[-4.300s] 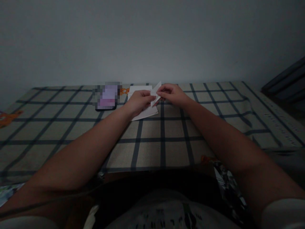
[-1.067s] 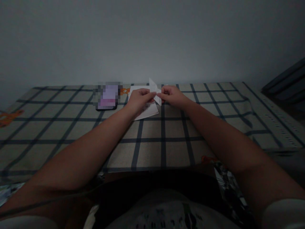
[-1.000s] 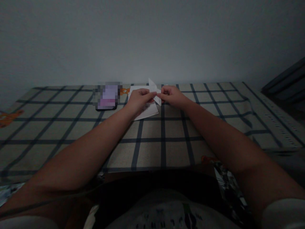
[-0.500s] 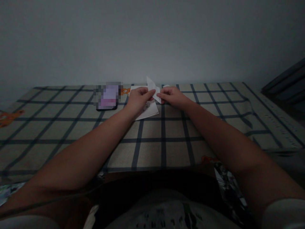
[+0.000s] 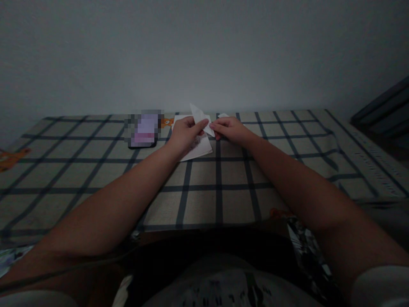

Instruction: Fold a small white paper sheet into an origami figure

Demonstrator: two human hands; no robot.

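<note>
Between both hands is a small folded piece of white paper [image 5: 198,114], its pointed end sticking up and to the left. My left hand [image 5: 186,133] is closed, pinching the paper between thumb and fingers. My right hand [image 5: 230,128] is closed too, its thumb and fingertips at the paper's right edge. Under my left hand lie flat white sheets [image 5: 202,148], partly hidden by it, with faint marks on top. Behind my right hand shows the corner of another white paper piece [image 5: 223,115], mostly hidden.
A phone [image 5: 145,130], its screen blurred out, lies left of the sheets. The table has a checked cloth [image 5: 201,200] with orange bear prints and meets a plain wall [image 5: 204,55] at the back. A dark slatted object [image 5: 383,104] stands at the far right.
The pointed end of the folded paper has tilted further left. Both hands keep nearly the same place and grip.
</note>
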